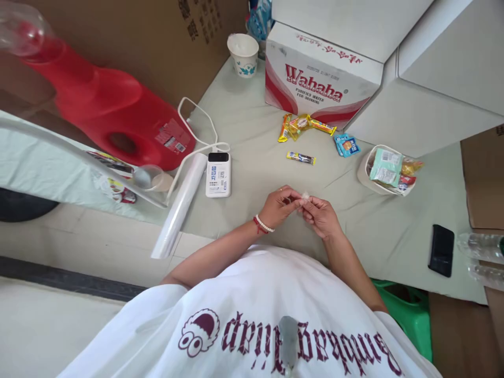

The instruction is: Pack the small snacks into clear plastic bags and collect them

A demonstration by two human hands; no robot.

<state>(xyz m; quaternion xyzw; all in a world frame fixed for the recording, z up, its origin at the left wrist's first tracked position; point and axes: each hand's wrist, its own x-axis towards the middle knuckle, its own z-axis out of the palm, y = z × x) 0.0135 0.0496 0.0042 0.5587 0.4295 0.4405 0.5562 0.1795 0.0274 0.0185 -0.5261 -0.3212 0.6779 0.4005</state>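
Observation:
My left hand (279,207) and my right hand (322,216) meet over the near part of the table, fingertips together. Both are closed in a pinch on a small whitish, translucent piece (305,196), perhaps a bit of plastic; its kind is too small to tell. Beyond the hands lies a thin snack stick in a dark and yellow wrapper (301,158). Farther back are several yellow wrapped snacks (300,126) and blue packets (347,145). A white tub (366,176) with snack packets in it stands to the right.
A white power bank (218,178) with a cable and a clear plastic roll (179,207) lie left, near a large red jug (126,115). A Wahaha box (318,79) and paper cup (243,55) stand behind. A black phone (441,250) and clear bottles (480,245) are right.

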